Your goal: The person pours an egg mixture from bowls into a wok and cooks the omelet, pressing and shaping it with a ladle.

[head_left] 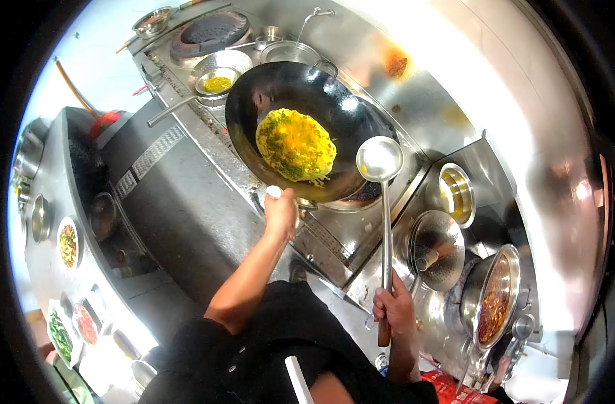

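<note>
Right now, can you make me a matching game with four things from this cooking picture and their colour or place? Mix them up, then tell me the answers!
1. Wok
2. Ladle
3. Round egg pancake
4. Left hand

A. Held in the right hand
B. Closed at the wok's near edge
C. Big, round and dark
D. Yellow with green bits

Right pairs: 1-C, 2-A, 3-D, 4-B

Egg [296, 145] lies in the wok [354, 124]; a tap [316, 13] is behind it, a plate [80, 244] left, a strainer [449, 236] and pot [470, 296] right.
</note>
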{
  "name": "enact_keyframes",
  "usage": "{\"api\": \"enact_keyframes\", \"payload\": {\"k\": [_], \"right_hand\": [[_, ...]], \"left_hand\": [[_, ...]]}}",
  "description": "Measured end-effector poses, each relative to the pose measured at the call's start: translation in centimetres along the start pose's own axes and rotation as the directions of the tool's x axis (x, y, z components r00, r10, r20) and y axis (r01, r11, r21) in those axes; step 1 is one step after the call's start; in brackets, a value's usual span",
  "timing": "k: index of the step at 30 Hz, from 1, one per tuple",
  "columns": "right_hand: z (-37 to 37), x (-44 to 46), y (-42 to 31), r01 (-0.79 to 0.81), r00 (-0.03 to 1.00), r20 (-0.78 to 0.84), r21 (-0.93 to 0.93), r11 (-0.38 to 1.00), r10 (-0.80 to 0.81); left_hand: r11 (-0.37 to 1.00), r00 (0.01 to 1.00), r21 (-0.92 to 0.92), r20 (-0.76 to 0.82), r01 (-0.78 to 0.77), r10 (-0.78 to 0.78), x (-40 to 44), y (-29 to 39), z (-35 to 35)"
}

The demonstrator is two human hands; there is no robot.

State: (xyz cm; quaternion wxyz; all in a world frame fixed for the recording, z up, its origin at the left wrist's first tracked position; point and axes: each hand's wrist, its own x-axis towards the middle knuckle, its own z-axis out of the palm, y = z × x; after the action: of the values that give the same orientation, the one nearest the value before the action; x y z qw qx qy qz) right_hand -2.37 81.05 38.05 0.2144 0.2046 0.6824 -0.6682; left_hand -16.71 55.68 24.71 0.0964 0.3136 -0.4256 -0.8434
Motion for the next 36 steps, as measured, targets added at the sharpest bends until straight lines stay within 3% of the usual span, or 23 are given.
{"api": "enact_keyframes", "payload": {"k": [3,6,7,9,12,15,16,19,28,36], "right_hand": [[0.0,0.7,0.0,-0.007,1.000,0.002,-0.033,0.999,0.007],[0.1,1.4,-0.5,-0.018,1.000,0.012,-0.047,0.999,0.019],[0.2,1.5,-0.8,-0.026,1.000,0.008,-0.054,0.998,0.026],[0.1,1.4,-1.1,-0.042,0.999,-0.008,-0.081,0.996,0.042],[-0.3,1.6,-1.5,-0.054,0.998,-0.019,-0.119,0.991,0.052],[-1.2,1.9,-1.7,-0.060,0.998,0.003,-0.113,0.992,0.061],[-1.5,2.1,-1.6,-0.066,0.998,0.001,-0.103,0.993,0.067],[-2.1,2.2,-1.9,-0.086,0.996,0.007,-0.073,0.994,0.086],[-3.5,2.9,-2.1,-0.075,0.997,0.027,-0.105,0.992,0.078],[-4.1,3.0,-2.3,-0.125,0.992,0.025,-0.102,0.987,0.128]], "left_hand": [[0.997,0.997,-0.015,-0.011,-0.071,0.071,1.9,-3.6,0.5],[0.988,0.981,-0.060,-0.139,-0.144,0.135,1.9,-6.3,2.3],[0.963,0.951,0.081,-0.155,-0.258,0.268,4.9,-11.2,1.5],[0.988,0.970,0.014,-0.187,-0.152,0.152,4.3,-11.2,2.7],[0.986,0.966,-0.050,-0.213,-0.159,0.145,1.8,-9.2,4.8],[0.969,0.936,0.092,-0.250,-0.230,0.246,2.0,-11.1,5.3],[0.979,0.946,0.055,-0.254,-0.196,0.204,1.7,-10.7,5.7],[0.941,0.916,0.267,-0.285,-0.206,0.281,1.8,-11.4,5.9],[0.946,0.919,0.264,-0.291,-0.189,0.265,1.8,-12.5,6.3],[0.921,0.878,0.267,-0.316,-0.283,0.360,3.1,-15.7,7.2]]}}
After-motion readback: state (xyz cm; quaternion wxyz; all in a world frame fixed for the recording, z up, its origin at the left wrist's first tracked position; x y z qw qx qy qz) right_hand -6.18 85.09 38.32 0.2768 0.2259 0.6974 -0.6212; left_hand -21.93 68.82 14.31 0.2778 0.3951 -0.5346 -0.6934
